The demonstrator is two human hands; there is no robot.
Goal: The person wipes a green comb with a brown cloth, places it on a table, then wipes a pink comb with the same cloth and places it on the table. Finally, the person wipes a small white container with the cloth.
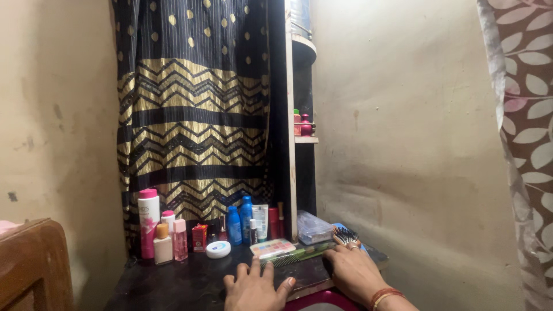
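My left hand lies flat, palm down, on the dark table top with fingers apart and nothing in it. Just beyond its fingertips lie a green comb and a flat make-up palette. My right hand rests palm down near the table's right edge, its fingers touching a hairbrush with dark bristles. A ring and bangles show on that hand and wrist.
Several bottles stand at the back: a tall white one with a pink cap, small pink ones, two blue ones. A round white jar, a black-and-gold patterned curtain, side shelves, a wooden chair.
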